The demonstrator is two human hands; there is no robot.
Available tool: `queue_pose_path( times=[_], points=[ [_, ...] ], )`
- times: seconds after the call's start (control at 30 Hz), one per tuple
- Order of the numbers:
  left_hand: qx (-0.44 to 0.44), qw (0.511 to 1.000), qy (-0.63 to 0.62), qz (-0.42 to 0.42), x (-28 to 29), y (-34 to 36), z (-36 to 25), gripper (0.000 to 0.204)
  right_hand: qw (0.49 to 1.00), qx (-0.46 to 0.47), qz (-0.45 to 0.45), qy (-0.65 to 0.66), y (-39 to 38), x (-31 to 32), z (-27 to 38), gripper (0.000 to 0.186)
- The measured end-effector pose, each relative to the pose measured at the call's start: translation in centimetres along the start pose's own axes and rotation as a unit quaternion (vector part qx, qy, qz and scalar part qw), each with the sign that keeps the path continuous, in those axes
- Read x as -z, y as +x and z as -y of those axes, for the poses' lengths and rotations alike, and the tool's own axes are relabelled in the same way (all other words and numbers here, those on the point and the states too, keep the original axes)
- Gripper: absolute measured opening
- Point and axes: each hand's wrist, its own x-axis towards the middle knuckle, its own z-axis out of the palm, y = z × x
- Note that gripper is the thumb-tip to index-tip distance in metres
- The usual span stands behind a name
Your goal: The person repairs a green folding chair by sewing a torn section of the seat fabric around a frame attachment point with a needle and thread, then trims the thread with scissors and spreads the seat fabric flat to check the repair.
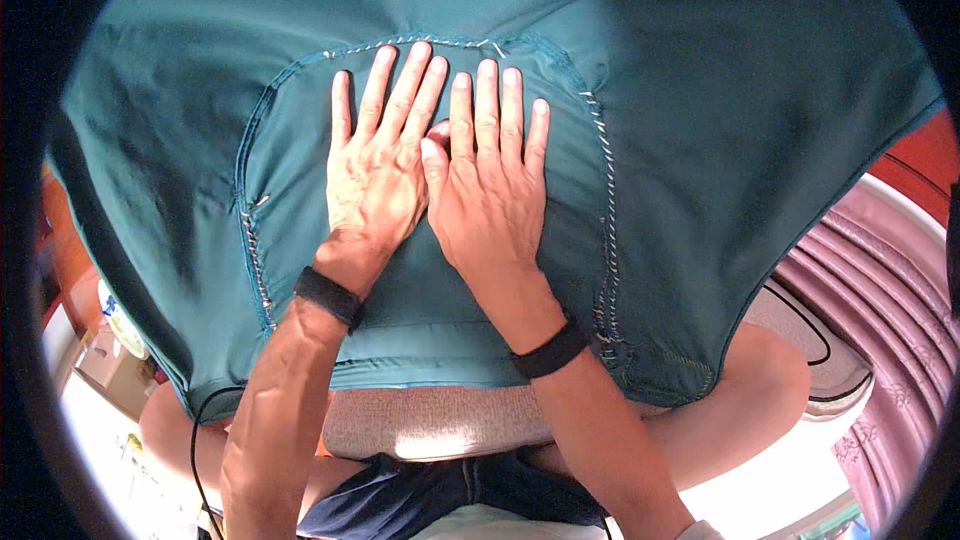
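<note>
A large teal cloth (700,140) spreads out in front of me and hangs over my knees. Stitched onto it is a teal fabric panel (300,155) with a curved top, edged by a folded seam and rows of pale thread stitches. My left hand (378,175) lies flat on this panel, fingers stretched toward its upper seam. Beside it my right hand (490,200) rests flat too, its thumb touching the left hand. Both hold nothing. A black band (328,297) circles my left wrist, and another black band (552,347) my right.
Under the cloth's near edge lies a beige woven cushion (440,420) across my lap. A black cord (195,460) runs down at the left. Pink-mauve curtain folds (860,270) hang at the right, near a pale cushion with black piping (840,375).
</note>
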Motion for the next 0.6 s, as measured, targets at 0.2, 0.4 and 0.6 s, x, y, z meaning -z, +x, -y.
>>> queue_pose_path(
  times=[0.2, 0.4, 0.6],
  points=[
    [0.003, 0.999, 0.027, 0.029, -0.5, -0.1, 0.2, 0.059, 1.000, 0.011, 0.002, 0.021, 0.3, -0.2, 0.3, 0.066],
    [0.003, 0.999, 0.036, 0.021, -0.6, 0.1, 0.2, 0.059, 0.998, -0.028, -0.015, -0.058, 1.1, 3.1, 1.4, 0.068],
    [-0.004, 0.999, 0.025, 0.025, -0.7, 0.1, 0.0, 0.064, 0.993, -0.023, 0.010, -0.118, 1.4, 1.7, -0.6, 0.086]
  ],
)
